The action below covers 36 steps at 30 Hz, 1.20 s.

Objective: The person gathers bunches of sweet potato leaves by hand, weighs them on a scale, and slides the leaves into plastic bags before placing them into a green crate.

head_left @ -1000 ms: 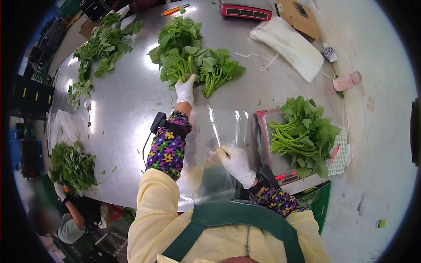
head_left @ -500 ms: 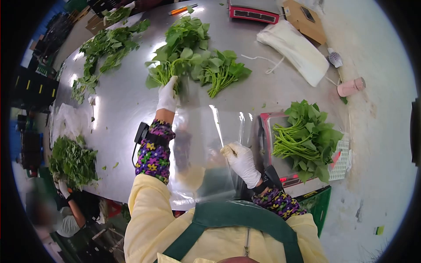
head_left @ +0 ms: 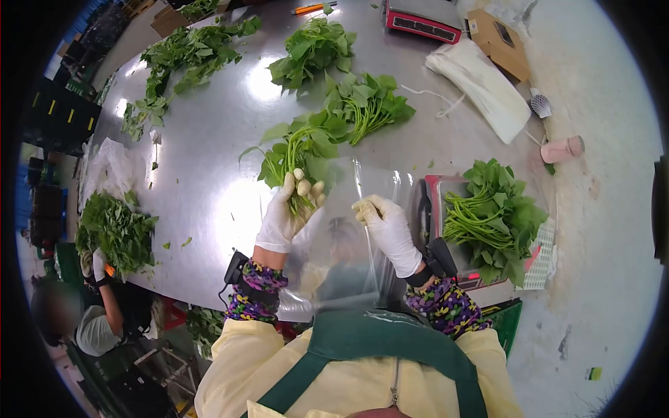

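My left hand (head_left: pixel 282 219), in a white glove, is closed around the stems of a bunch of leafy greens (head_left: pixel 320 132), with its leaves pointing away from me. The gloved right hand (head_left: pixel 388 233) is pinched on the edge of a clear plastic bag (head_left: pixel 345 275) that lies flat on the table in front of me. Its fingertips are beside the bag's far, upper part. The held bunch is just beyond the bag on the left. Close behind it lies another bunch of greens (head_left: pixel 369 108), their leaves overlapping.
A bunch rests on a red scale (head_left: pixel 433 195) at right. More greens (head_left: pixel 317 52) lie farther back on the metal table (head_left: pixel 202 153). A second scale (head_left: pixel 422 24), white bags (head_left: pixel 481 87) and a pink bottle (head_left: pixel 563 149) are along the far right. A co-worker (head_left: pixel 101 324) handles greens at left.
My left hand has drawn the bunch toward me, away from the pile behind, and its fingers now show wrapped around the stems. My right hand stays at the bag's edge.
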{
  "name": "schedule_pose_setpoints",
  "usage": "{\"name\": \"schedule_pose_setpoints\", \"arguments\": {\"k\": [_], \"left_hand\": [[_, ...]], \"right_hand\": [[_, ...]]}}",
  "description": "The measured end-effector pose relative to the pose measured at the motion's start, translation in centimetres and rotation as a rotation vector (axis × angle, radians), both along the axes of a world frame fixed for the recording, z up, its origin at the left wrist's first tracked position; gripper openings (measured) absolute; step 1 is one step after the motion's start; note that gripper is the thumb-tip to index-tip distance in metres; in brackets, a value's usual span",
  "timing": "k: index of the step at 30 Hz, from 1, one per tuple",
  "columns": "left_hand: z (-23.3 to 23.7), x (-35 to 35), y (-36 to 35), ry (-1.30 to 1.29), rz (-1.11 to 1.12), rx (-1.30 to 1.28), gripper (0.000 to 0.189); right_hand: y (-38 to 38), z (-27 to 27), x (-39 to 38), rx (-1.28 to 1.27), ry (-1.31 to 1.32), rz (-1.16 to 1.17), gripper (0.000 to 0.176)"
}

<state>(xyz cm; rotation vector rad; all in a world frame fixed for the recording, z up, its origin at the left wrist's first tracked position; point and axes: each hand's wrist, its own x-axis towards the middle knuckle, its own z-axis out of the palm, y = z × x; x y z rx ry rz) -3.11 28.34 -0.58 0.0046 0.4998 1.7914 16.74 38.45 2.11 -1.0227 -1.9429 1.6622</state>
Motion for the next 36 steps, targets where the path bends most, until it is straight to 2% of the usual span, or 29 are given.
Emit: {"name": "schedule_pose_setpoints", "arguments": {"k": [2, 3, 5, 7, 9, 11, 13, 15, 17, 18, 21, 24, 25, 27, 28, 29, 31, 32, 33, 35, 36], "left_hand": [[0.2, 0.1, -0.4, -0.235, -0.066, 0.151, 0.025], [0.0, -0.3, -0.3, -0.241, -0.074, 0.156, 0.025], [-0.3, -1.5, 0.5, 0.218, 0.288, 0.021, 0.025], [1.3, -1.7, 2.9, 0.426, 0.590, -0.204, 0.027], [0.2, -3.2, 4.6, 0.340, 0.426, -0.037, 0.027], [-1.9, -3.6, 7.8, 0.405, 0.385, -0.168, 0.024], [-0.7, -2.4, 11.7, 0.644, 0.465, -0.418, 0.015], [-5.2, -2.9, 15.7, 0.794, 0.473, -0.518, 0.021], [-11.0, -2.9, 19.7, 1.312, 0.574, -0.741, 0.033], [-10.1, -1.0, 20.0, 1.318, 0.625, -0.706, 0.041], [-10.8, 0.6, 21.1, 1.590, 0.170, -1.025, 0.056], [-12.4, 0.4, 21.5, 1.565, 0.092, -1.044, 0.061], [-13.0, 0.0, 21.6, 1.567, 0.089, -1.044, 0.061], [-13.2, -0.9, 21.7, 1.541, 0.377, -1.046, 0.057], [-12.9, -1.3, 21.5, 1.761, 0.596, -0.941, 0.057], [-12.5, -1.9, 21.1, 1.765, 0.597, -0.942, 0.057], [-10.1, -3.3, 19.8, 1.928, 0.346, -1.181, 0.063], [-9.8, -4.3, 19.2, 1.710, 0.384, -0.956, 0.053], [-8.5, -5.0, 18.5, 1.711, 0.393, -0.962, 0.053], [-4.6, -6.3, 16.4, 0.663, 0.123, -0.533, 0.031], [-4.2, -7.3, 15.2, 0.463, 0.104, -0.373, 0.018]], "right_hand": [[-0.5, -0.2, 0.0, -0.017, -0.021, 0.001, 0.020], [-0.7, -0.4, 0.2, -0.036, -0.039, 0.003, 0.019], [-1.2, -0.9, 0.8, -0.050, -0.062, 0.004, 0.019], [-1.6, -1.6, 1.4, -0.064, -0.079, 0.008, 0.020], [-2.0, -2.2, 1.9, -0.039, -0.096, 0.005, 0.021], [-2.2, -2.5, 2.4, -0.043, -0.104, 0.005, 0.021], [-2.2, -2.4, 2.6, -0.047, -0.110, 0.006, 0.021], [-2.0, -1.8, 2.8, -0.042, -0.120, 0.001, 0.021], [-2.0, -2.4, 3.1, -0.047, -0.105, -0.013, 0.021], [-1.9, -2.5, 3.1, -0.055, -0.092, -0.021, 0.021], [-1.7, -2.4, 3.5, -0.091, -0.133, -0.002, 0.020], [-1.6, -2.1, 3.8, -0.081, -0.176, -0.005, 0.021], [-1.5, -1.9, 3.8, -0.085, -0.175, -0.007, 0.021], [-1.3, -1.7, 3.8, -0.077, -0.185, 0.009, 0.021], [-1.4, -1.9, 3.8, -0.079, -0.182, 0.008, 0.021], [-1.5, -2.3, 3.8, -0.032, -0.162, -0.012, 0.021], [-1.6, -2.8, 3.6, 0.018, -0.134, -0.026, 0.020], [-1.5, -2.9, 3.5, 0.002, -0.120, -0.029, 0.020], [-1.5, -2.9, 3.4, -0.015, -0.107, -0.030, 0.021], [-1.5, -2.0, 3.2, -0.046, -0.097, -0.020, 0.022], [-1.5, -1.7, 3.0, -0.080, -0.092, -0.019, 0.023]]}}
